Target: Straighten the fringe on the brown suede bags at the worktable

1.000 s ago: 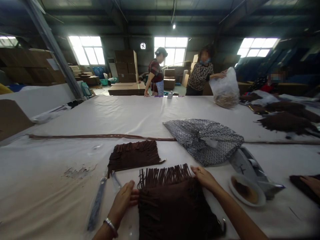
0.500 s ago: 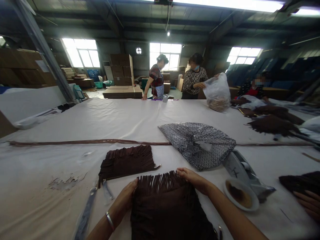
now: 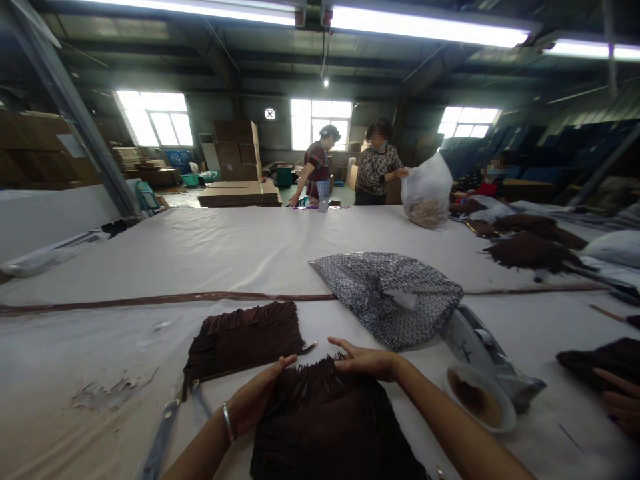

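The left hand (image 3: 256, 399) and right hand (image 3: 373, 363) are flanking the brown fringed piece (image 3: 333, 433), fingers extended, grip unclear, so uneven inward pressure could be tangling its strands (image 3: 311, 377).

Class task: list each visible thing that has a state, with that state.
Near fringed bag: spread flat
Far fringed bag: lying flat
Right hand: open, at the near bag's fringe
Black-and-white patterned sheet: rumpled
White dish: brown inside
Translucent plastic bag: partly filled
Ceiling tube lights: lit
Table cover: torn at left
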The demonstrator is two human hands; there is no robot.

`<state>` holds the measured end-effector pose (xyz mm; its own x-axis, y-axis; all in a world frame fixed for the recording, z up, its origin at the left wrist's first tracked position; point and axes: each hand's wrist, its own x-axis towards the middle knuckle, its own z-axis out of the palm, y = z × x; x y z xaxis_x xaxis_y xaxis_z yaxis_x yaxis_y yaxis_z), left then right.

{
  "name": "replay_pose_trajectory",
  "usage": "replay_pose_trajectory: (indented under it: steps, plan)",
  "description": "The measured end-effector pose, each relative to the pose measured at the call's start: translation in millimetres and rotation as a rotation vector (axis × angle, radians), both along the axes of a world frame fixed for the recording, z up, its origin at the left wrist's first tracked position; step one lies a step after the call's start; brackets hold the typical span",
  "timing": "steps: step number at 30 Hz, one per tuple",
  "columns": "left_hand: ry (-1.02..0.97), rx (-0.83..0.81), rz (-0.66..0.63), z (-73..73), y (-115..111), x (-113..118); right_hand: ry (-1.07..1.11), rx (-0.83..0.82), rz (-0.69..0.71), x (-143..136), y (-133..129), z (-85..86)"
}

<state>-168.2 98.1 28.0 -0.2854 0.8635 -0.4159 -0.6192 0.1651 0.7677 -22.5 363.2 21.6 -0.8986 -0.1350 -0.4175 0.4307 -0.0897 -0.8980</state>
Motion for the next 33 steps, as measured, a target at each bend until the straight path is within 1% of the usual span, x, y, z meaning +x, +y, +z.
replay_pose_trajectory:
  steps: [3,8,11,13,16,18,20,23,26,28,29,31,33]
  plan:
    - [-0.059,0.029,-0.052,1.3,6.9,-0.2,-0.006,-0.013,0.027,-6.8,-2.2,-2.5]
    - [-0.148,0.077,-0.086,-3.5,20.6,0.6,-0.014,-0.023,0.032,-16.3,-8.6,-5.2]
    - [-0.129,0.08,-0.075,-4.8,25.3,1.6,-0.005,-0.009,0.013,-16.3,-14.0,-1.5]
    - [-0.074,0.091,-0.076,-3.4,24.9,3.0,0.03,-0.027,0.008,-12.0,-18.5,4.6]
    - [0.105,0.097,-0.078,1.3,19.4,6.8,0.09,-0.058,0.039,0.1,-26.7,16.5]
    - [0.262,0.095,-0.104,5.7,13.5,11.5,0.112,-0.028,0.069,10.2,-33.2,23.4]
    - [0.405,0.112,-0.172,10.6,5.8,19.1,0.14,0.043,0.085,21.4,-40.6,27.8]
    - [0.628,0.161,-0.285,17.2,-9.1,36.3,0.238,0.172,0.085,39.9,-52.6,29.7]
    - [0.866,0.167,-0.359,18.0,-24.3,55.0,0.344,0.344,0.048,59.5,-65.2,28.5]
    - [1.002,0.194,-0.396,11.2,-30.9,63.9,0.393,0.482,0.013,71.4,-73.7,27.5]
    - [1.07,0.232,-0.416,4.9,-32.6,66.8,0.416,0.555,-0.003,76.7,-77.9,27.4]
    - [1.211,0.337,-0.448,-12.6,-33.4,69.7,0.464,0.694,-0.004,85.6,-85.9,28.2]
    - [1.365,0.42,-0.453,-33.7,-33.3,70.8,0.506,0.818,0.039,92.8,-92.9,30.3]
